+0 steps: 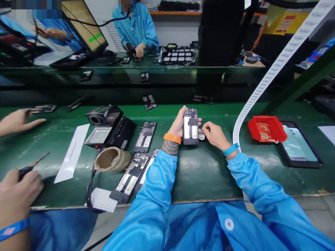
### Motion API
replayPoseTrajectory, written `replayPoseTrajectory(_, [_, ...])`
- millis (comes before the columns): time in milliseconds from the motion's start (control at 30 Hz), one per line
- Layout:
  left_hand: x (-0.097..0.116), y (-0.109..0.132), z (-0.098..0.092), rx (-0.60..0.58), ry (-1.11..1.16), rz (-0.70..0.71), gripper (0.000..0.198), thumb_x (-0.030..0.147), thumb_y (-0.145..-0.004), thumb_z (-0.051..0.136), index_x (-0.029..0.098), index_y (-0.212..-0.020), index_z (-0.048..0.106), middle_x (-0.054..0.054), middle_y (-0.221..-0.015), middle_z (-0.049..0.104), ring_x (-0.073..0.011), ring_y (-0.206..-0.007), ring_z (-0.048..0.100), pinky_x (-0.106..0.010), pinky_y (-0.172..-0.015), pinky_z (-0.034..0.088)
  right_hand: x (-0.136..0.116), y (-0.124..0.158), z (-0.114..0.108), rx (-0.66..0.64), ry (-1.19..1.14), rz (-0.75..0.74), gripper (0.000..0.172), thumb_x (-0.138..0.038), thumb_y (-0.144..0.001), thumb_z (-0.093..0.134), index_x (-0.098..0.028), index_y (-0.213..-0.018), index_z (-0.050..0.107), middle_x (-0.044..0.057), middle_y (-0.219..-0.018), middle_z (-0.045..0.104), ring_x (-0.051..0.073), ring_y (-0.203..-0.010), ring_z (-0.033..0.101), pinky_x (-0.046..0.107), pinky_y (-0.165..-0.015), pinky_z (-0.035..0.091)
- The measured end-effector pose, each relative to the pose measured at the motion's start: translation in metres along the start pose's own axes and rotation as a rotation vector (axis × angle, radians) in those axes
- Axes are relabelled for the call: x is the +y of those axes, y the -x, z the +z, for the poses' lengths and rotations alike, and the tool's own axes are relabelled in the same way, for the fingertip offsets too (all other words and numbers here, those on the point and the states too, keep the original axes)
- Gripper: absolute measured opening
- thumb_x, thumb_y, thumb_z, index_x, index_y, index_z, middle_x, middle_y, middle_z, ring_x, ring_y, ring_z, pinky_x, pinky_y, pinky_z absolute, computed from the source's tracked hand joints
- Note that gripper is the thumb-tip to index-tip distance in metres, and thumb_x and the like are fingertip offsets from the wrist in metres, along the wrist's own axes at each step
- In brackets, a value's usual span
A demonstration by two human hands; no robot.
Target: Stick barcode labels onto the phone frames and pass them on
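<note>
My left hand (179, 122) grips an opened phone body (190, 126), holding it upright above the green bench with its circuit side facing me. My right hand (215, 135) sits just right of the phone, fingers pinched on a small grey part (201, 136) at the phone's lower right edge. Both arms wear blue sleeves; the left wrist has an orange band, the right a blue one.
More opened phone frames (144, 136) (129, 177) lie left of my arms, beside a tape roll (112, 159) and a black fixture (111, 127). A red tray (267, 128) and a dark tray (299, 144) sit right. A label strip (264, 85) hangs. Another person's hands (18, 120) work at left.
</note>
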State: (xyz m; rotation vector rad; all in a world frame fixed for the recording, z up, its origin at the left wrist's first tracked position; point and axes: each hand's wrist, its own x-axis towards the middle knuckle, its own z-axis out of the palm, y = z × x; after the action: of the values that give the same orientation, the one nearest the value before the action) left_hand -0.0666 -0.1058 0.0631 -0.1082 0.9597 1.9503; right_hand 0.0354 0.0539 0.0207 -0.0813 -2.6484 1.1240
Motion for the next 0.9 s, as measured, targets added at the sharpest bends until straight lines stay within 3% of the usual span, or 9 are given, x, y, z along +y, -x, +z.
replayPoseTrajectory(133, [-0.012, -0.013, 0.001, 0.072, -0.1, -0.072, 0.066, 0.072, -0.094, 0.043, 0.01, -0.091, 0.066, -0.014, -0.078, 0.073, -0.0214, -0.059, 0.07, -0.037, -0.061, 0.061, 0.001, 0.013, -0.027, 0.096, -0.094, 0.027, 0.013, -0.028, -0.091, 0.053, -0.02, -0.083, 0.059, 0.002, -0.078, 0.065, 0.016, -0.07, 0.056, 0.029, -0.07, 0.039])
replayPoseTrajectory(233, [-0.02, -0.012, 0.018, -0.015, -0.051, 0.017, 0.079, 0.078, -0.095, 0.028, 0.01, -0.095, 0.069, -0.015, -0.08, 0.073, -0.0222, -0.064, 0.071, -0.037, -0.063, 0.061, -0.011, 0.026, -0.038, 0.226, -0.352, 0.116, 0.018, -0.036, -0.089, 0.059, -0.02, -0.082, 0.059, 0.001, -0.078, 0.063, 0.016, -0.071, 0.055, 0.029, -0.07, 0.042])
replayPoseTrajectory(333, [-0.034, -0.006, 0.046, -0.084, 0.082, 0.178, 0.084, 0.08, -0.094, 0.018, 0.014, -0.102, 0.07, -0.012, -0.082, 0.073, -0.0215, -0.071, 0.072, -0.034, -0.068, 0.06, -0.029, 0.039, -0.035, 0.352, -0.569, 0.172, 0.022, -0.042, -0.089, 0.062, -0.021, -0.083, 0.058, 0.001, -0.08, 0.061, 0.016, -0.074, 0.054, 0.029, -0.071, 0.045])
replayPoseTrajectory(433, [-0.053, 0.0, 0.071, -0.061, 0.166, 0.274, 0.07, 0.073, -0.098, 0.028, 0.017, -0.102, 0.07, -0.007, -0.08, 0.07, -0.0182, -0.073, 0.07, -0.029, -0.07, 0.057, -0.043, 0.048, -0.024, 0.391, -0.625, 0.189, 0.024, -0.045, -0.091, 0.061, -0.022, -0.087, 0.058, 0.002, -0.084, 0.062, 0.016, -0.076, 0.056, 0.029, -0.072, 0.048])
replayPoseTrajectory(533, [-0.069, 0.004, 0.083, -0.023, 0.2, 0.291, 0.054, 0.062, -0.101, 0.04, 0.017, -0.097, 0.069, -0.003, -0.075, 0.065, -0.0135, -0.068, 0.065, -0.025, -0.071, 0.053, -0.049, 0.053, -0.019, 0.377, -0.595, 0.157, 0.025, -0.046, -0.093, 0.06, -0.022, -0.089, 0.059, 0.004, -0.089, 0.064, 0.018, -0.081, 0.059, 0.031, -0.078, 0.05])
replayPoseTrajectory(700, [-0.08, 0.006, 0.087, 0.065, 0.193, 0.364, 0.03, 0.045, -0.099, 0.056, 0.017, -0.094, 0.067, 0.0, -0.075, 0.06, -0.0088, -0.065, 0.058, -0.021, -0.069, 0.048, -0.05, 0.054, -0.022, 0.419, -0.618, 0.144, 0.023, -0.045, -0.091, 0.063, -0.023, -0.087, 0.059, 0.005, -0.089, 0.066, 0.02, -0.09, 0.063, 0.035, -0.088, 0.051])
replayPoseTrajectory(900, [-0.08, 0.007, 0.088, 0.124, 0.171, 0.426, 0.027, 0.046, -0.095, 0.064, 0.02, -0.091, 0.068, 0.001, -0.077, 0.056, -0.0081, -0.067, 0.056, -0.02, -0.066, 0.046, -0.053, 0.053, -0.024, 0.454, -0.623, 0.153, 0.026, -0.047, -0.087, 0.067, -0.023, -0.085, 0.06, 0.006, -0.088, 0.068, 0.021, -0.088, 0.065, 0.038, -0.087, 0.054])
